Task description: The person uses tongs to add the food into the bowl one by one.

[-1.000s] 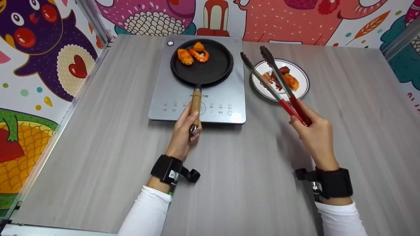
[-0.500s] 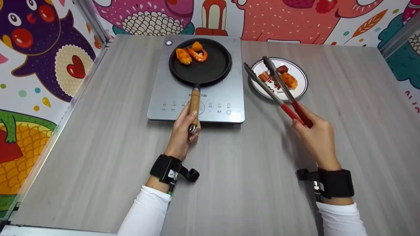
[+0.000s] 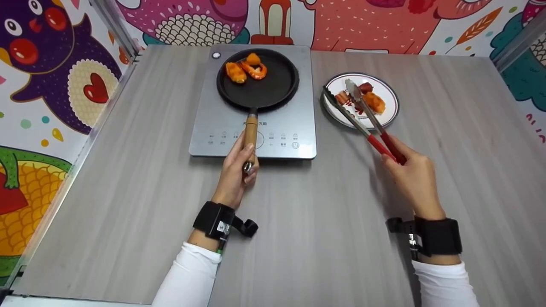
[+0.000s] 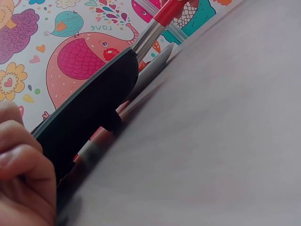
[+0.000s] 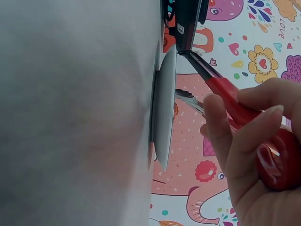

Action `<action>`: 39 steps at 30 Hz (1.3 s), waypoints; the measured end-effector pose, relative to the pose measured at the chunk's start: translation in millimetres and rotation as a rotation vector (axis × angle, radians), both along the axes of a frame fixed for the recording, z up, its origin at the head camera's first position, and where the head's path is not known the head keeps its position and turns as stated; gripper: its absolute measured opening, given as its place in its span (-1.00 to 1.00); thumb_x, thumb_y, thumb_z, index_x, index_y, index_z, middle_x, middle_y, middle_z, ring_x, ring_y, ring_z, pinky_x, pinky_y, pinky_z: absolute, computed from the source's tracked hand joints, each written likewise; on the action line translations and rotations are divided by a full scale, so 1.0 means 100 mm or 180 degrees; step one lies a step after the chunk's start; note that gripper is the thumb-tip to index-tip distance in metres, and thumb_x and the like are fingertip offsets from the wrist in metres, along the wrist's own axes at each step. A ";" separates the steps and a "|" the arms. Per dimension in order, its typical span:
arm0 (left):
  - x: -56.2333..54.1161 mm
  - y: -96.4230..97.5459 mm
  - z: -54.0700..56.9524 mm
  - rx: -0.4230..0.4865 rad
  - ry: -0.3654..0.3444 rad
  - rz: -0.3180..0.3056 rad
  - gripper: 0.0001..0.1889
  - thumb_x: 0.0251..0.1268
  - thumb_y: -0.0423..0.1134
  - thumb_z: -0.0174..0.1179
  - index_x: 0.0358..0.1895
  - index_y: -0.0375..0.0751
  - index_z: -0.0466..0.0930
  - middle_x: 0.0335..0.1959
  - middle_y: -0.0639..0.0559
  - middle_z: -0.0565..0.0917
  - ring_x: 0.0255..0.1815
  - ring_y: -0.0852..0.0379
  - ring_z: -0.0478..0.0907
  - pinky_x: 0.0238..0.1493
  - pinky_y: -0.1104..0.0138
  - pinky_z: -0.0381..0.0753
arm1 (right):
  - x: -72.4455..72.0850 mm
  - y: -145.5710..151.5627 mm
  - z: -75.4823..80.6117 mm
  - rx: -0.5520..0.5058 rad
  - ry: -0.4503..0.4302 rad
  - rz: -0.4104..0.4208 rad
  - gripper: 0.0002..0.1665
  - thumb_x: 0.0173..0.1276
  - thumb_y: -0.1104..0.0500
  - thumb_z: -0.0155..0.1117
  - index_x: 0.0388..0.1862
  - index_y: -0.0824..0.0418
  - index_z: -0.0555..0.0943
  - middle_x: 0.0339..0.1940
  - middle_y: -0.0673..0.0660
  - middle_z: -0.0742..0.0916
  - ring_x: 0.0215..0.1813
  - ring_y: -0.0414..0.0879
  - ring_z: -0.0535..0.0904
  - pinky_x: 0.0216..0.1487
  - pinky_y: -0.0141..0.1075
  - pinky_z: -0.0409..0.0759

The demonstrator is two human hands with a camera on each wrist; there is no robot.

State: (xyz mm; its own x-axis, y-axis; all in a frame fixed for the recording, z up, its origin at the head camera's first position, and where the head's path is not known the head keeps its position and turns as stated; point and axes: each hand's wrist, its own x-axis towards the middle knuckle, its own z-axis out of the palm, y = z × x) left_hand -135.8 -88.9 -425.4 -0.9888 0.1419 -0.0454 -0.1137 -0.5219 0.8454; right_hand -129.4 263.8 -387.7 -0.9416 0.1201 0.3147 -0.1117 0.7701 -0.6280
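My left hand [image 3: 235,170] grips the wooden handle [image 3: 251,132] of a black frying pan [image 3: 268,87], which sits on a silver induction cooker. At the pan's upper left lie a shrimp [image 3: 257,71] and two orange pieces of food [image 3: 236,73]. In my right hand [image 3: 413,179] is a pair of tongs [image 3: 381,147] with red grips and metal arms, held spread. Their tips hang over the white plate [image 3: 390,96], which bears an orange piece [image 3: 374,102] and reddish-brown pieces [image 3: 365,88]. In the right wrist view the fingers wrap the red grips [image 5: 235,101].
The induction cooker [image 3: 204,123] stands at the back of the grey table [image 3: 298,221], left of the plate. Behind rises a wall [image 3: 379,25] painted with cartoon animals. A metal frame edge [image 3: 76,170] runs along the table's left side.
The tongs have come down, their tips now lower over the plate. The left hand keeps its hold on the pan handle. The whole head view has shifted slightly.
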 end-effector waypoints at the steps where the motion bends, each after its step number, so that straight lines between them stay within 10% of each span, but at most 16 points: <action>1: 0.00 0.00 0.00 0.0004 0.0001 -0.0001 -0.38 0.22 -0.08 0.10 0.34 0.18 0.09 -0.60 0.08 0.32 -0.71 0.27 0.20 -0.81 0.54 0.11 | 0.00 0.00 0.00 0.0030 0.0000 0.0005 -0.50 0.14 0.17 0.26 0.12 0.04 0.51 -0.20 0.17 0.66 -0.55 -0.06 0.37 -0.71 -0.47 0.25; 26: 0.00 0.00 0.00 -0.0128 0.0041 0.0017 -0.38 0.23 -0.05 0.08 0.34 0.17 0.08 -0.59 0.04 0.33 -0.70 0.25 0.21 -0.81 0.54 0.11 | 0.07 0.04 0.00 0.0335 0.0133 0.0110 -0.54 0.15 0.23 0.23 0.08 0.21 0.53 -0.14 0.31 0.63 -0.39 0.09 0.51 -0.47 -0.20 0.33; 39: 0.00 0.00 0.00 -0.0121 0.0040 0.0010 -0.40 0.24 -0.07 0.08 0.34 0.18 0.09 -0.56 0.05 0.32 -0.70 0.27 0.21 -0.80 0.54 0.11 | 0.09 0.06 -0.01 0.0349 0.0226 0.0183 -0.54 0.17 0.23 0.25 0.09 0.18 0.52 -0.28 0.25 0.69 -0.58 -0.03 0.43 -0.66 -0.43 0.24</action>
